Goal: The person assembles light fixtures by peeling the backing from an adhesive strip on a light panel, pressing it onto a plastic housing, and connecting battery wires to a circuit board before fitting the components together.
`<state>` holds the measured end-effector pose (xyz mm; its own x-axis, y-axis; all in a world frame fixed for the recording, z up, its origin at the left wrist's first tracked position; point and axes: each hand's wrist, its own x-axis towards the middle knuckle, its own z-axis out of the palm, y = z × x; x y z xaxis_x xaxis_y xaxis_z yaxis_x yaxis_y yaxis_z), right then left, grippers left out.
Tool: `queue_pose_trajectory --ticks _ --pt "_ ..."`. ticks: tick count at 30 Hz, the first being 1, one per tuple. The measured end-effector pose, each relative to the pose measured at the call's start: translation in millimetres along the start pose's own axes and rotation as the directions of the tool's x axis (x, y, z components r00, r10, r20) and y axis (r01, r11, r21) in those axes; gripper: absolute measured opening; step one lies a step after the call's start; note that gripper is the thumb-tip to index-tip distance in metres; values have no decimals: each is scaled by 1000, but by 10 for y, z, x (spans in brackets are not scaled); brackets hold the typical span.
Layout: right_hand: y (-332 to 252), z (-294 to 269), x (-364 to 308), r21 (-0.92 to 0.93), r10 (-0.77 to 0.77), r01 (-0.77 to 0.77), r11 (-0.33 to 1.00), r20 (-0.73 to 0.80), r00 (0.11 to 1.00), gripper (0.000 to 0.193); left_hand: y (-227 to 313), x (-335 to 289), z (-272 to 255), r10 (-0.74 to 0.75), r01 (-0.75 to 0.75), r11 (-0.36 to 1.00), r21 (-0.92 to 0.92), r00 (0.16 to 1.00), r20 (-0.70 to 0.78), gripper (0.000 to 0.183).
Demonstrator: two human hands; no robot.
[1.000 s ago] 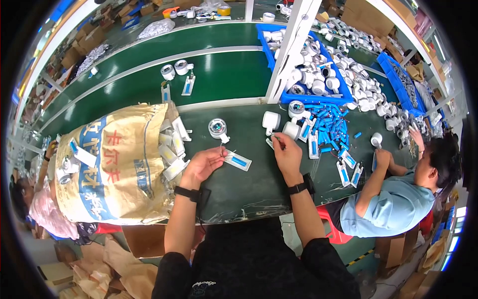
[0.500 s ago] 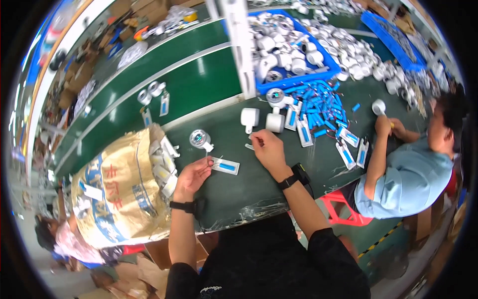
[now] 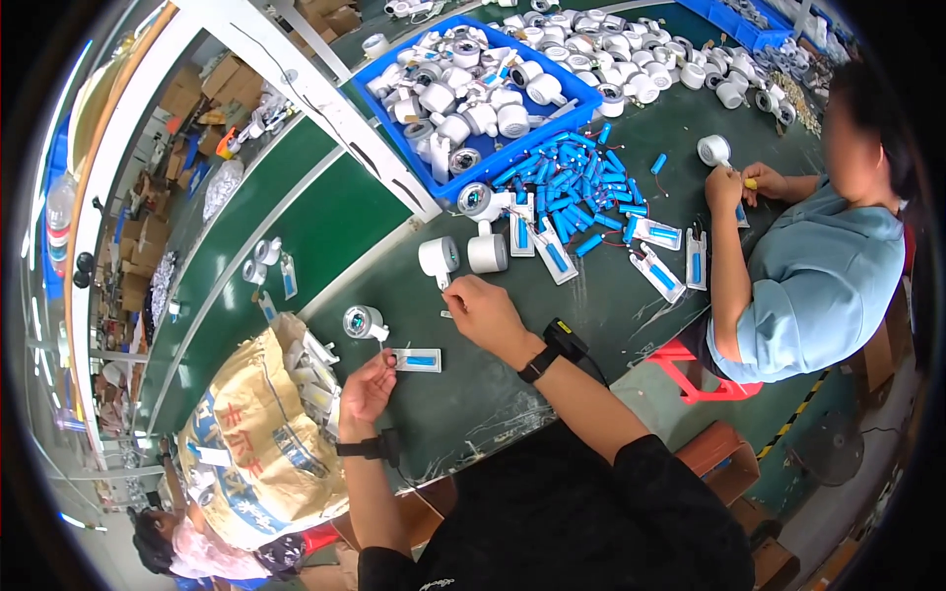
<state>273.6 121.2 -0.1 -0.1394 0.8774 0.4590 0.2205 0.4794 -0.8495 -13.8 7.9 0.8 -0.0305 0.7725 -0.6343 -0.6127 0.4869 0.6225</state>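
Observation:
My left hand is at the left end of a white handle shell with a blue battery in it. Its thumb and forefinger pinch what looks like a thin wire there. Just beyond lies a round white lamp-like head with a clear lens, its short neck toward that hand. My right hand has its fingers closed at the neck of a second white head; what they grip is hidden. A small white piece lies beside its fingers. Another white head stands to the right.
A blue crate of white heads stands behind a pile of blue batteries. More handle shells lie to the right. A co-worker sits there, holding a white head. At left stands a yellow sack of white parts.
The view has turned, so the bench appears shifted to the left. Both hands stay beside the same parts, with little visible movement relative to them.

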Motion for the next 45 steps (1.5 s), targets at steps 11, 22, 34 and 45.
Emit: queue_pose_trajectory --ticks 11,22,34,45 --pt "13 4 -6 -18 -10 11 1000 14 1000 6 -19 -7 2 21 -21 1000 13 1000 -9 40" --pt "-68 28 -9 -123 250 -241 963 60 966 50 17 -235 141 60 -24 952 304 992 -110 61" --pt "-34 1317 683 -415 328 -232 880 177 928 56 850 748 720 819 -107 118 987 573 -35 94" --pt "-60 2673 2057 -203 222 -171 964 267 938 29 2896 2482 -1141 792 -101 180 979 605 -83 72"
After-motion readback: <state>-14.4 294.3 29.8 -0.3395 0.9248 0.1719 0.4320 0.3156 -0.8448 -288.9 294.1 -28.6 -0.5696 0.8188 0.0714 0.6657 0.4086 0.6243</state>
